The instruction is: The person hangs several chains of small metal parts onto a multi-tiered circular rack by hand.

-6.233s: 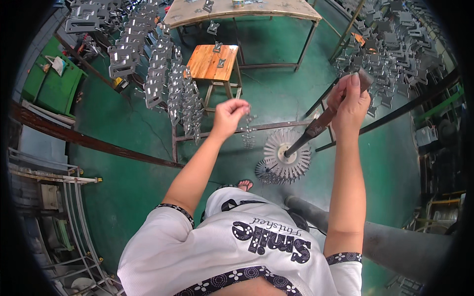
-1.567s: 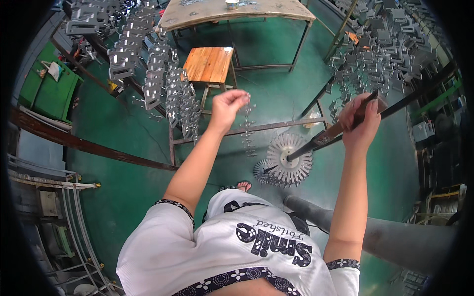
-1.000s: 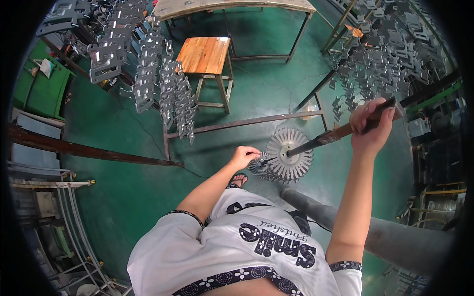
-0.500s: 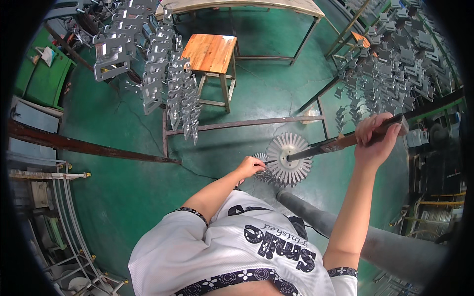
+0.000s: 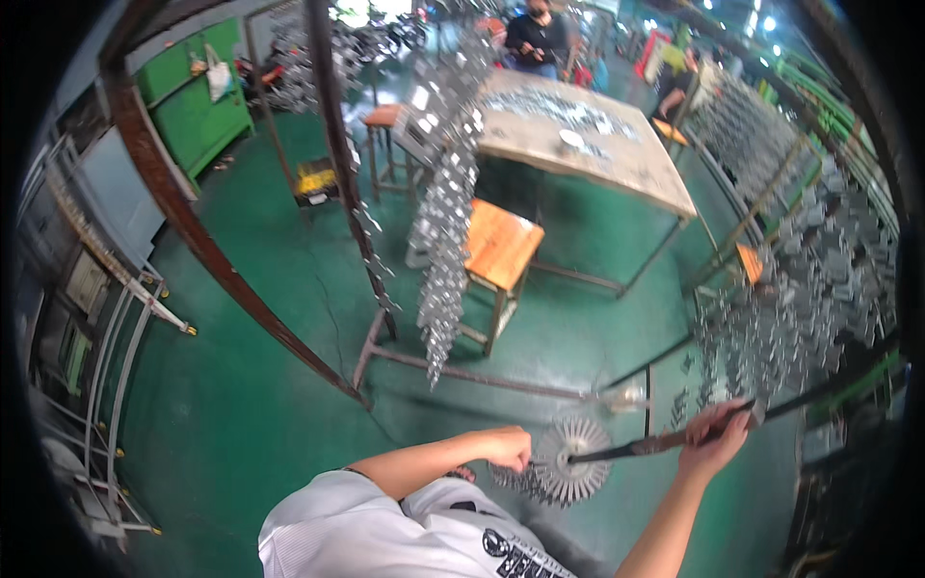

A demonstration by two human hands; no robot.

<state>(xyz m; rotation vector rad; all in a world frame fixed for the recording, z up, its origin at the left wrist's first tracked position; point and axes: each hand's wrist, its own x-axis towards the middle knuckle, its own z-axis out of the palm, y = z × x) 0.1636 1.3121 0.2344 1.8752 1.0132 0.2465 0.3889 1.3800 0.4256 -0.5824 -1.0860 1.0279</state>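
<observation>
My right hand point(image 5: 715, 438) is wrapped round the brown upper end of a long dark bar point(image 5: 626, 450). The bar slants down to the left, and its lower end meets the middle of a round metal disc point(image 5: 590, 475) with slotted, fin-like spokes. My left hand point(image 5: 506, 449) is closed in a fist just left of the disc; what it holds, if anything, is hidden. Below that hand, a cluster of small grey toothed metal pieces point(image 5: 528, 484) sits against the disc's left side.
Shiny metal plates point(image 5: 445, 241) hang in a strand ahead; more grey parts point(image 5: 819, 270) hang at right. Behind are a wooden stool point(image 5: 506, 246) and a table point(image 5: 646, 178) bearing metal pieces. A person point(image 5: 538, 43) stands beyond it. A rusty frame post point(image 5: 231, 275) slants down the left.
The view has tipped up, bringing the table top, the person and the room beyond into sight. My hands, the bar and the disc appear lower; my right hand still grips the bar.
</observation>
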